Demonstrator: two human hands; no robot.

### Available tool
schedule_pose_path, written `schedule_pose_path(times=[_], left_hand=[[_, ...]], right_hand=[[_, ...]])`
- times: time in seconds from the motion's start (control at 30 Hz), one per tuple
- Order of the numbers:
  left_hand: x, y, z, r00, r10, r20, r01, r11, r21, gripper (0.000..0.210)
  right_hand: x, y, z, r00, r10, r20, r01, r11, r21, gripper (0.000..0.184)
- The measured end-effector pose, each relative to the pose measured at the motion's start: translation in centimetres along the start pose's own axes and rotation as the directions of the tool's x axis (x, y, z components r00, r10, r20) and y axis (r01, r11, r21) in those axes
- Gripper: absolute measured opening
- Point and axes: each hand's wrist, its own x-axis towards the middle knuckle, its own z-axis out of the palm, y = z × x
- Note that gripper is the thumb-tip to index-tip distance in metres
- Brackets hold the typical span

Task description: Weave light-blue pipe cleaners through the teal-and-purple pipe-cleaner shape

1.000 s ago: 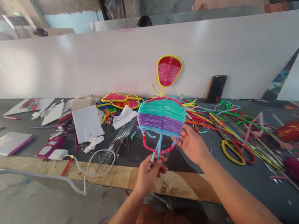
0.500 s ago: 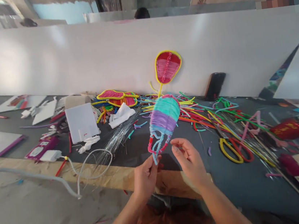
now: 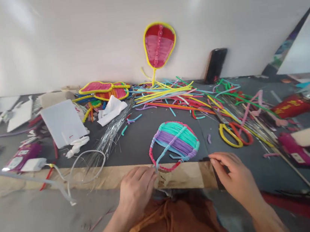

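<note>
A woven pipe-cleaner piece in teal, purple and blue, framed in pink and red, lies at the table's near edge. A light-blue pipe cleaner runs diagonally across it. My left hand pinches the lower left end of this piece, where the blue strand meets the frame. To the right of it, my right hand is apart from the piece, fingers loosely bent and thumb near the index finger, with nothing visible in them. Farther back stands a pink and red fan shape edged in yellow.
Loose pipe cleaners are heaped along the white partition. Scissors lie to the right, near a phone and a red can. Silver wires, a white card and a white cable are at left.
The woven piece has come down from upright in the air to nearly flat at the table edge. My right hand has moved away to the right. My view has tilted downward.
</note>
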Motion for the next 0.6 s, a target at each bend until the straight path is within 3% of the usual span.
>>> schedule_pose_path(times=[0.13,0.23,0.4,0.6], left_hand=[[0.7,0.4,-0.8,1.000,-0.011,0.029,0.014,0.992,-0.126,0.021],[2.0,0.3,-1.1,0.999,-0.041,0.012,0.042,0.994,-0.104,0.018],[4.2,0.9,-0.4,0.993,-0.071,0.098,0.068,0.997,0.036,0.022],[4.8,1.6,0.3,0.971,-0.166,0.174,0.175,0.984,-0.037,0.014]], right_hand=[[0.0,0.7,-0.5,0.998,0.011,-0.054,-0.013,0.999,-0.045,0.015],[-0.1,0.2,-0.1,0.998,-0.003,-0.060,0.003,1.000,-0.006,0.014],[0.0,-2.4,1.6,0.998,-0.060,0.006,0.058,0.989,0.139,0.017],[0.8,-5.2,3.3,0.988,-0.131,0.083,0.105,0.959,0.262,0.021]])
